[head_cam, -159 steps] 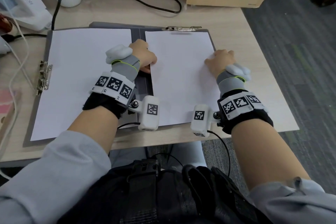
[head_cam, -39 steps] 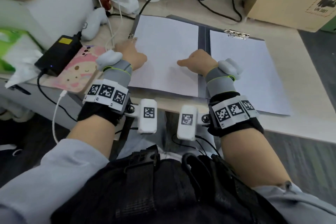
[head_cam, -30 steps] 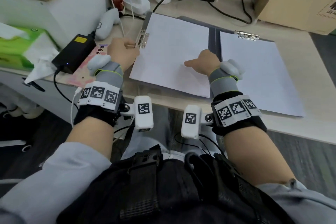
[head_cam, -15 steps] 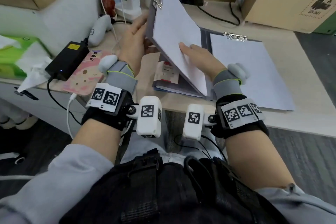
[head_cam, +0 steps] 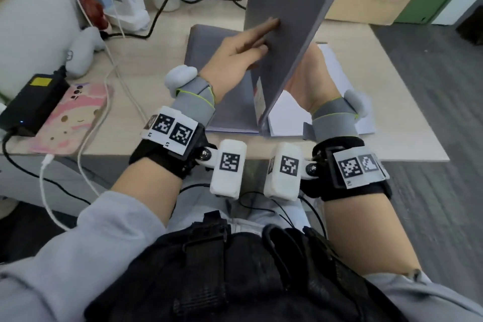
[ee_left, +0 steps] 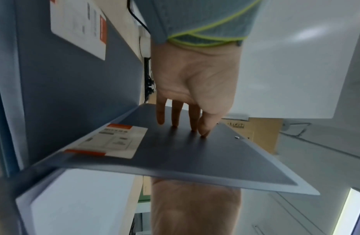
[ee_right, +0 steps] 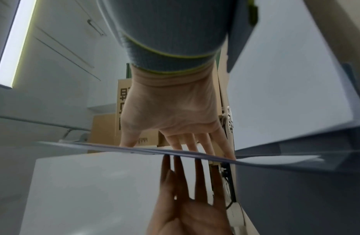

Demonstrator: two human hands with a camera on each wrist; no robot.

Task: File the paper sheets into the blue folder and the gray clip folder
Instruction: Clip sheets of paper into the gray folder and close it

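The gray clip folder's cover stood near upright at mid-fold, hinge edge low on the surface, long axis running away from the person.

Left hand: flat, fingers straight, pressed against the cover's outer face. Right hand: on the opposite (inner) side; fingers extended along the paper sheet, not curled, per right wrist view. Cover was thus sandwiched between both hands, left nearer the outer face.

Contents:
- Raised cover: one white paper sheet on inner face.
- Flat half w/ metal clip to the right: second white sheet lying in it.
- Blue folder: closed, flat on surface, directly left of the hinge; contents not visible.

Judgement: closing move needs a push rightward/down onto the flat half; risk = inner sheet slipping.
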